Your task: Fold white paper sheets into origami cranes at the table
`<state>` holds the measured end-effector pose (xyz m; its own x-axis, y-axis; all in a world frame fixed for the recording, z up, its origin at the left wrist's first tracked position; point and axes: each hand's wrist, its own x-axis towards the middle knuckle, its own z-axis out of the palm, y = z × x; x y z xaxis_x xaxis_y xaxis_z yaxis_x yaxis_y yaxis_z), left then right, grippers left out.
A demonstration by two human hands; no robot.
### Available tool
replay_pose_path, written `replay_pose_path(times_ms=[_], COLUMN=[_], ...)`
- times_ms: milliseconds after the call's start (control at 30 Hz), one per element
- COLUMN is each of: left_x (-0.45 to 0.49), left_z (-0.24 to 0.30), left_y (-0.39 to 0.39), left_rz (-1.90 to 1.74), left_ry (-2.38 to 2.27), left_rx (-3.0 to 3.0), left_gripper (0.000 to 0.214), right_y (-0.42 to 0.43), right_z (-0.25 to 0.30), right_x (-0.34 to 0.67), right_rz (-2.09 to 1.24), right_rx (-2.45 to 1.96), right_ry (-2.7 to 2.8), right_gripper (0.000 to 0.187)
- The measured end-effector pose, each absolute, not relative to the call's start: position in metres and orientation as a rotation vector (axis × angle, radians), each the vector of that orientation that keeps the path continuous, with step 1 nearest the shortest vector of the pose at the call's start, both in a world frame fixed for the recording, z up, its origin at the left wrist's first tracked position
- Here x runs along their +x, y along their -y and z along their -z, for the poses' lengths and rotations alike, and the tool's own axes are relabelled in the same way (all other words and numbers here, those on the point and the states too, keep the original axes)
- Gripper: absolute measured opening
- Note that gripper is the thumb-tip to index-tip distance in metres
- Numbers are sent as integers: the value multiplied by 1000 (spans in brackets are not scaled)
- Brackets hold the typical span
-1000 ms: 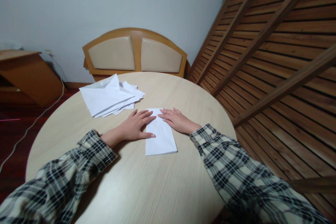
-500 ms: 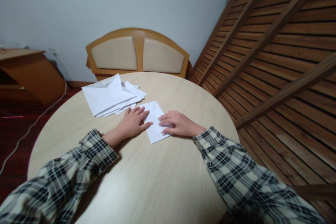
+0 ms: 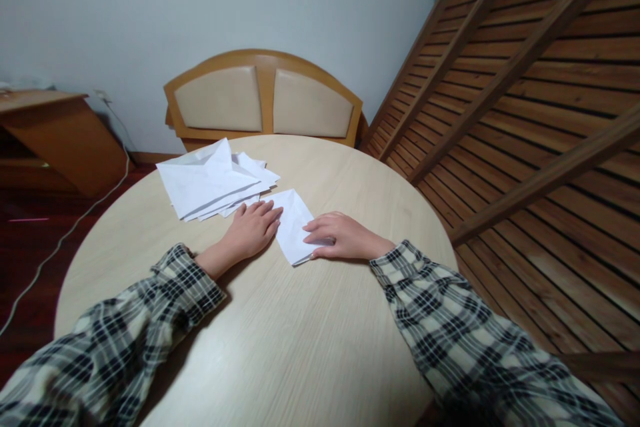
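A small folded sheet of white paper (image 3: 294, 223) lies at an angle between my hands, its near edge raised slightly off the table. My left hand (image 3: 253, 229) rests flat on the paper's left edge, fingers stretched out. At the right side, my right hand (image 3: 340, 235) grips the paper, with the fingers on top and the thumb at its near edge. Left of and beyond my left hand is a loose pile of white folded papers (image 3: 207, 180) that look like envelopes, the top one with its pointed flap up.
The round pale wooden table (image 3: 280, 347) fills the middle. Behind it stands a padded wooden headboard (image 3: 267, 93) against the wall. A slatted wooden frame (image 3: 525, 113) leans on the right. A brown cabinet (image 3: 60, 140) and a white cable (image 3: 75, 230) are at the left.
The folded paper has turned a little and its near edge has lifted. My left thumb has drawn back off the paper's middle; my right hand has stayed at its right side.
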<state>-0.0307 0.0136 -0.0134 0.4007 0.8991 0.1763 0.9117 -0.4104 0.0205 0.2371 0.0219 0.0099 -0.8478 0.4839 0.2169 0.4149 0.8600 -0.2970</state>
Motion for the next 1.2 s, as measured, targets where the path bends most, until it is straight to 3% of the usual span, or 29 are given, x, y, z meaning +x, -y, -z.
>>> replay_pose_path(times_ms=[133, 300, 633, 1000, 1200], left_x=[-32, -32, -34, -33, -34], left_z=[16, 17, 18, 15, 16], left_y=[-15, -15, -21, -17, -17], left_rz=[287, 307, 539, 459, 469], left_ry=[1660, 1626, 1154, 1214, 1213], left_rx=[-2567, -2528, -2931, -2962, -2948], left_gripper=[48, 45, 39, 43, 44], right_y=[-21, -19, -25, -24, -20], right_z=[-8, -11, -15, -20, -23], right_x=[238, 238, 245, 255, 251], right_rz=[-330, -325, -291, -418, -429], right_rx=[-645, -655, -909, -851, -789], right_ry=[2715, 2708, 2685, 2653, 2694], right_gripper=[16, 13, 20, 25, 42])
